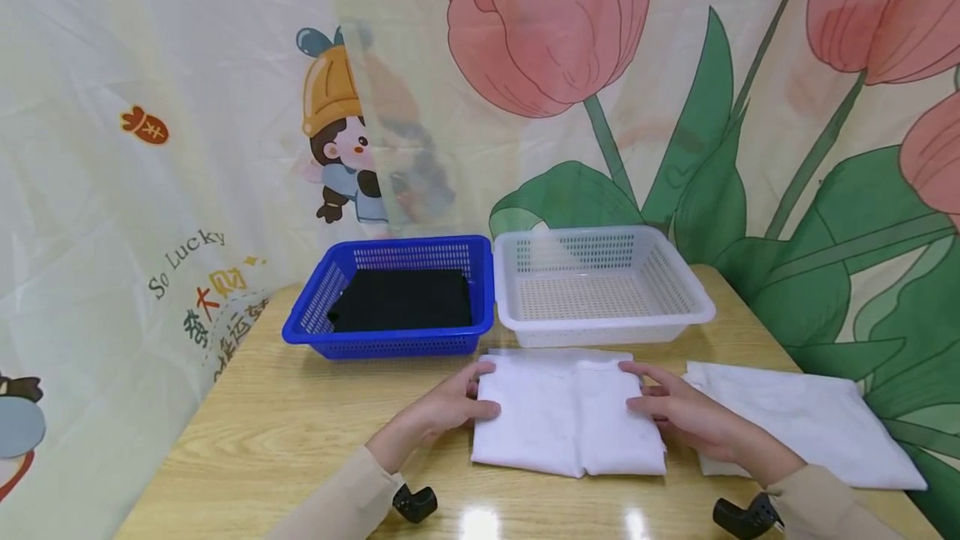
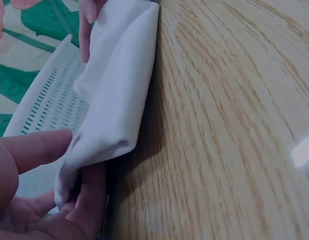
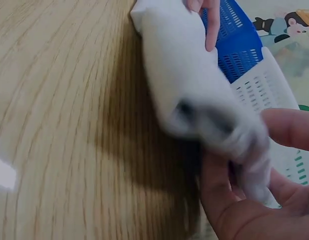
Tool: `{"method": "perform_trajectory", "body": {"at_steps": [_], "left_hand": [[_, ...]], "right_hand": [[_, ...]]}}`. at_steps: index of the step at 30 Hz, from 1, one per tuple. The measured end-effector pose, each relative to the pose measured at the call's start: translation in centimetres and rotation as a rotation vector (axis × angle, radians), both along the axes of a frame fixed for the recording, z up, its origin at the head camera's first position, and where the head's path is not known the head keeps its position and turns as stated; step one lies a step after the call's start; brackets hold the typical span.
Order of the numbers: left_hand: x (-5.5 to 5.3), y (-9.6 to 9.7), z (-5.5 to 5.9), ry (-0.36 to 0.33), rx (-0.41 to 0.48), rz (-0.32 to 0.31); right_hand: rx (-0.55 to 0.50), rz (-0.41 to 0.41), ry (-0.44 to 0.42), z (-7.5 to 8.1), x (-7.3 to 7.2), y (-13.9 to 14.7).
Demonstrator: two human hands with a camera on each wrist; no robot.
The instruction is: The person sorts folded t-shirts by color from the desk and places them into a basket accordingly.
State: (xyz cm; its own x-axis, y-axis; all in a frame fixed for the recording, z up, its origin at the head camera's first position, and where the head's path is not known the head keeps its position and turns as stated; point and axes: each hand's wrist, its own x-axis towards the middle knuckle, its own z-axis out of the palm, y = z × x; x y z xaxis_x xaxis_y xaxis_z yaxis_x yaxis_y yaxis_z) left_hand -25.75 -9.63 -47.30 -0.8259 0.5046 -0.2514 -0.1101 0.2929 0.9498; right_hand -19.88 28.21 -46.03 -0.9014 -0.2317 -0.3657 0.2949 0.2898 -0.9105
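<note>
A folded white cloth [image 1: 536,415], perhaps a garment, is held between both hands at the middle of the table. My left hand [image 1: 453,402] grips its left edge; in the left wrist view the thumb lies on top and fingers [image 2: 92,195] curl beneath. My right hand [image 1: 686,411] pinches the right edge the same way, its fingers [image 3: 217,185] under the cloth in the right wrist view. Both wrist views show shadow below the cloth's near edge, so it looks partly lifted. The underside is mostly hidden.
Behind the cloth stand a blue basket [image 1: 390,344] with folded black fabric [image 1: 405,298] inside and a white basket [image 1: 603,332] beside it. Another folded white cloth [image 1: 810,423] lies at the right. A printed curtain [image 1: 225,65] hangs behind the wooden table [image 1: 247,440].
</note>
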Motion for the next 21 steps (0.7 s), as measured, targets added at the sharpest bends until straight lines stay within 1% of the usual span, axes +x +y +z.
{"method": "perform_trajectory", "body": {"at_steps": [4,7,11,15,18,21], "left_hand": [[0.0,0.3,-0.2,0.019,-0.007,-0.025],[0.0,0.4,-0.3,0.039,-0.022,-0.034],[0.1,0.3,-0.5,0.063,-0.054,-0.020],[0.2,0.3,-0.8,0.074,-0.084,-0.012],[0.3,0.1,-0.8,0.068,-0.082,-0.009],[0.2,0.0,-0.6,0.073,-0.079,-0.015]], "right_hand": [[-0.011,0.021,0.024,-0.3,-0.2,-0.7],[0.056,0.027,0.082,-0.6,-0.1,-0.9],[0.156,0.034,0.165,-0.9,0.1,-0.7],[0.209,0.032,0.229,-1.2,0.6,-0.3],[0.216,0.029,0.259,-1.2,0.8,0.0],[0.205,0.023,0.257,-1.2,0.8,0.2]]}}
